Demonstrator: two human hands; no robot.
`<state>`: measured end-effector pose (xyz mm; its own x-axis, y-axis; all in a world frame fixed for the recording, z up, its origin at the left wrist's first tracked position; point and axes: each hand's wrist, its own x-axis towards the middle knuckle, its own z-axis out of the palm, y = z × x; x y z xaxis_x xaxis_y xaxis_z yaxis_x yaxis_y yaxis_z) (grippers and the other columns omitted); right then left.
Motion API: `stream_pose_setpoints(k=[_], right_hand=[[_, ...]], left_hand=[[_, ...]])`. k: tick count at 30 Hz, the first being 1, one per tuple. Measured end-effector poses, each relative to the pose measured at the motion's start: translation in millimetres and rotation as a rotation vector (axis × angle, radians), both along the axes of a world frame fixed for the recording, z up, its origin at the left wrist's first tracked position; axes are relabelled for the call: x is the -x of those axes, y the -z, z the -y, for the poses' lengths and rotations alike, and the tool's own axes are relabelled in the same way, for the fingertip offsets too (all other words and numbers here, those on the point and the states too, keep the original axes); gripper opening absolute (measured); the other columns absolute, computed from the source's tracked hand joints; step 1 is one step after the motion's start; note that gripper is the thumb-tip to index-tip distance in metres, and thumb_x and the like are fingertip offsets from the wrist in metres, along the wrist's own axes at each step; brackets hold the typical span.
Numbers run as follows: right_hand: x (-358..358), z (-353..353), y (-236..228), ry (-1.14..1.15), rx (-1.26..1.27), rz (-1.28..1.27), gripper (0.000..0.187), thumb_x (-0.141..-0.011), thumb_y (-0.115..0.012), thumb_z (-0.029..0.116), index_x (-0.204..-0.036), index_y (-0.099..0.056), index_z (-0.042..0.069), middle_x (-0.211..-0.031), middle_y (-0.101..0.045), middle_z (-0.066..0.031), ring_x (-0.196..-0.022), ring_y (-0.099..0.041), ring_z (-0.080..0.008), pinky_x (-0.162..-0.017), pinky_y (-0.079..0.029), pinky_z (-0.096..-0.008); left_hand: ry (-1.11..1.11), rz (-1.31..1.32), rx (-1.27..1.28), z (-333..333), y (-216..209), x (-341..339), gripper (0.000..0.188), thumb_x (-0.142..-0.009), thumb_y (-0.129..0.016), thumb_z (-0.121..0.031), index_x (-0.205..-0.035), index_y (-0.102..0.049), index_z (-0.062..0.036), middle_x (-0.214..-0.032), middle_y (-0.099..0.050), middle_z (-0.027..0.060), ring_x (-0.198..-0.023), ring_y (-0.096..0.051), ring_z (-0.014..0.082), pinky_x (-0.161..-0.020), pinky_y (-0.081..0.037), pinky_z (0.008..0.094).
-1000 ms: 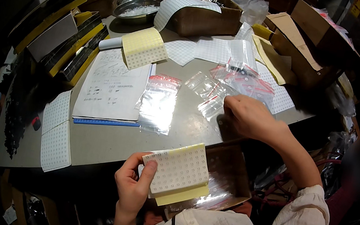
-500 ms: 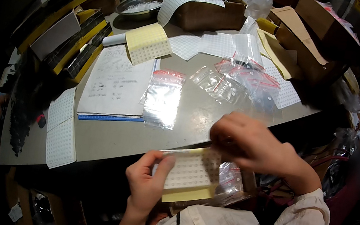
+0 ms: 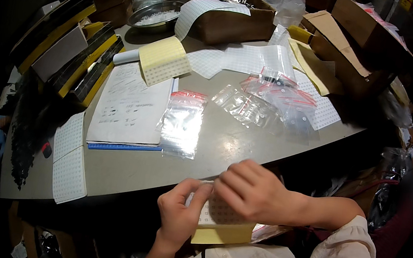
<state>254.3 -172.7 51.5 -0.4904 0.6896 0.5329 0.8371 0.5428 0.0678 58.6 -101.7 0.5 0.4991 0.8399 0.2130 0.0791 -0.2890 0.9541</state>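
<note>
In front of my body, past the table's near edge, my left hand (image 3: 180, 210) grips a sheet of small printed labels (image 3: 221, 215) by its left side, thumb on top. A plain yellow backing strip runs along the sheet's lower edge. Over the sheet's upper part lies my right hand (image 3: 251, 191), its fingers curled close to the left thumb. Whatever those fingertips pinch, if anything, is hidden beneath them. A partly covered clear plastic bag (image 3: 263, 230) shows just right of the sheet.
On the grey table (image 3: 121, 175) lie small zip bags (image 3: 182, 125), more bags with round stickers (image 3: 278, 97), and a paper pad (image 3: 127, 109) under a curled yellow label sheet (image 3: 166, 61). Behind stand a metal bowl (image 3: 154, 17) and a cardboard box (image 3: 230, 25). Yellow-black boxes (image 3: 86, 61) line the left.
My right hand has come down and left onto the label sheet, covering its upper part. The left hand still grips the sheet; the view has shifted slightly.
</note>
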Motion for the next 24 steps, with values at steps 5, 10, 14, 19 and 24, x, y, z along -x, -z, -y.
stream_pose_setpoints(k=[5,10,14,19,24], right_hand=[[-35,-2,0,-0.044,0.073,-0.158,0.027,-0.078,-0.07,0.006,-0.103,-0.063,0.0,-0.093,-0.063,-0.0134,-0.085,-0.064,-0.0322,-0.076,-0.054,-0.0407],[-104,-14,13,0.559,0.187,-0.256,0.013,-0.09,-0.07,0.0,-0.097,-0.059,0.004,-0.092,-0.064,-0.0155,-0.086,-0.064,-0.0392,-0.071,-0.052,-0.0455],[-77,1,12,0.43,0.289,-0.223,0.016,-0.089,-0.073,0.003,-0.097,-0.059,0.005,-0.087,-0.064,-0.0128,-0.082,-0.065,-0.0371,-0.069,-0.052,-0.0442],[-85,-17,-11,0.351,0.483,-0.415,0.018,-0.09,-0.072,0.009,-0.105,-0.066,0.002,-0.089,-0.07,-0.0143,-0.08,-0.071,-0.0286,-0.07,-0.054,-0.0402],[-113,-47,-16,0.461,0.772,-0.275,0.023,-0.092,-0.069,0.018,-0.104,-0.066,-0.001,-0.086,-0.071,-0.019,-0.081,-0.069,-0.0379,-0.073,-0.053,-0.0447]], left_hand=[[-0.048,0.026,0.104,-10,7,7,0.017,-0.097,-0.073,-0.01,-0.09,-0.07,0.0052,-0.071,-0.063,-0.0006,-0.068,-0.05,0.0027,-0.06,-0.043,0.0222],[-0.102,0.083,0.152,-16,16,23,0.017,-0.097,-0.073,-0.01,-0.088,-0.069,0.0051,-0.07,-0.061,-0.0031,-0.066,-0.047,0.0021,-0.058,-0.04,0.021],[-0.106,0.098,0.176,-14,17,27,0.016,-0.098,-0.072,-0.009,-0.09,-0.07,0.005,-0.074,-0.064,-0.003,-0.069,-0.05,0.0021,-0.061,-0.041,0.0202],[-0.083,0.119,0.2,-14,12,26,0.014,-0.098,-0.072,-0.008,-0.092,-0.071,0.005,-0.077,-0.066,-0.002,-0.071,-0.052,0.0024,-0.063,-0.042,0.0199],[-0.067,0.148,0.211,-15,10,30,0.014,-0.099,-0.071,-0.007,-0.094,-0.071,0.0056,-0.08,-0.068,-0.0009,-0.072,-0.055,0.0031,-0.065,-0.044,0.0201]])
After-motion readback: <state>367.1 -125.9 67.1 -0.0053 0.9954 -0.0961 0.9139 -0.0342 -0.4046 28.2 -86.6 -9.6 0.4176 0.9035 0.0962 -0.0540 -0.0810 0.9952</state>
